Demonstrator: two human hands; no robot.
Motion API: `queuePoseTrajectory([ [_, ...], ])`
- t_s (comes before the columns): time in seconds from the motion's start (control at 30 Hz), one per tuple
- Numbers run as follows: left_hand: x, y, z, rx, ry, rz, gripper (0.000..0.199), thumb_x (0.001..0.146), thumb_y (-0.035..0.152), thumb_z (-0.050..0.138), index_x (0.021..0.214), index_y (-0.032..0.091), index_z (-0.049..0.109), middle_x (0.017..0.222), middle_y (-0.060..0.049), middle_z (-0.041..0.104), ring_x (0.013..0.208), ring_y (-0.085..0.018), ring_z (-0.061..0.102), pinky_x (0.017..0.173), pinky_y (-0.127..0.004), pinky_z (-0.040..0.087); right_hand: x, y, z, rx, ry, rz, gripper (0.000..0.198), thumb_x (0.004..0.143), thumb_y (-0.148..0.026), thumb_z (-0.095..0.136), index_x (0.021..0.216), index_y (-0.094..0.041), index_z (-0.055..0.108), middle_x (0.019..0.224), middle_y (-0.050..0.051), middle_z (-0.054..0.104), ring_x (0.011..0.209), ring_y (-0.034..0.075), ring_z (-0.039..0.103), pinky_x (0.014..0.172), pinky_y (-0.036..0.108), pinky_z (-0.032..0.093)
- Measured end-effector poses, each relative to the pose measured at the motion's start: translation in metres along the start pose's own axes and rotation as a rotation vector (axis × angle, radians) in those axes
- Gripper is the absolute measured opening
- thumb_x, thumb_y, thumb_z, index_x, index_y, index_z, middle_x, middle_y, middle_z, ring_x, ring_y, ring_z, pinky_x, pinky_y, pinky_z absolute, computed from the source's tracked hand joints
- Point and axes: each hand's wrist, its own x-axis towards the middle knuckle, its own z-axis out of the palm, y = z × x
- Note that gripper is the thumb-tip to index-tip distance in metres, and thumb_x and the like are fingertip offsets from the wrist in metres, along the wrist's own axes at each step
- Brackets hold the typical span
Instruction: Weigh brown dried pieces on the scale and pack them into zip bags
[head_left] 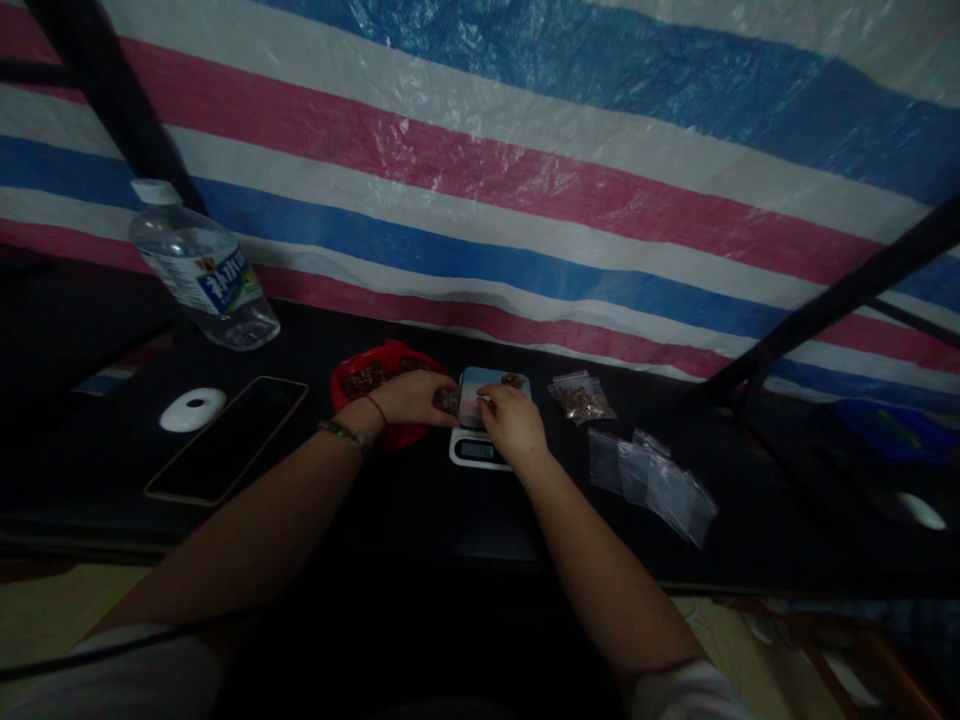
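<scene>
My left hand (409, 397) reaches past a red bag (412, 434) of small brown pieces (365, 378). Its fingers are closed on a small clear plastic bag (448, 401) that looks dark inside; the dim light blurs its contents. Just right of it, my right hand (516, 422) is over a small digital scale (459, 452), thumb and finger pinched together. What they pinch, if anything, is too small to make out. A few brown pieces (514, 380) lie at the far right corner of the scale's plate (472, 380). The lit display shows, but its digits are unreadable.
Right of the scale lie filled zip bags (581, 400) and several flat clear zip bags (652, 480). To the left are a phone (229, 440), a white oval case (193, 409) and a clear bottle (202, 265). A striped sheet (525, 190) hangs behind the black table (420, 520).
</scene>
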Motion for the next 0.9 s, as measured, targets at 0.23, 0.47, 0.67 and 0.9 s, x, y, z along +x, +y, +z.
queuePoseTrajectory([
  [0.23,-0.001,0.0,-0.001,-0.014,0.012,0.013,0.048,0.069,0.053,0.068,0.102,0.019,0.066,0.094,-0.005,0.069,0.08,-0.02,0.063,0.07,-0.027,0.044,-0.006,-0.002,-0.014,-0.158,-0.083,0.14,0.034,0.093,-0.029,0.042,0.12,-0.021,0.06,0.111,0.012,0.068,0.095,0.024,0.065,0.082,0.034,0.048],
  [0.47,-0.001,0.007,-0.005,-0.018,-0.019,0.016,0.047,0.069,0.056,0.067,0.098,0.019,0.067,0.089,-0.005,0.07,0.079,-0.02,0.063,0.068,-0.027,0.042,-0.002,-0.003,0.0,-0.062,-0.113,-0.01,0.032,0.091,-0.022,0.045,0.117,-0.019,0.064,0.103,0.011,0.07,0.095,0.024,0.064,0.085,0.035,0.046],
  [0.67,-0.002,0.008,-0.006,-0.067,-0.01,0.021,0.044,0.066,0.052,0.07,0.096,0.019,0.068,0.088,-0.004,0.07,0.078,-0.02,0.063,0.068,-0.026,0.042,-0.002,0.007,0.001,0.019,0.034,-0.045,0.034,0.088,-0.014,0.046,0.118,-0.016,0.063,0.116,0.01,0.067,0.106,0.022,0.06,0.097,0.035,0.042],
  [0.9,-0.002,0.007,-0.004,-0.039,0.001,0.03,0.045,0.067,0.052,0.07,0.098,0.02,0.068,0.089,-0.004,0.07,0.077,-0.02,0.063,0.067,-0.026,0.042,-0.003,0.01,0.0,-0.098,-0.05,-0.007,0.029,0.09,-0.02,0.046,0.111,-0.016,0.066,0.104,0.015,0.069,0.095,0.026,0.063,0.086,0.037,0.047],
])
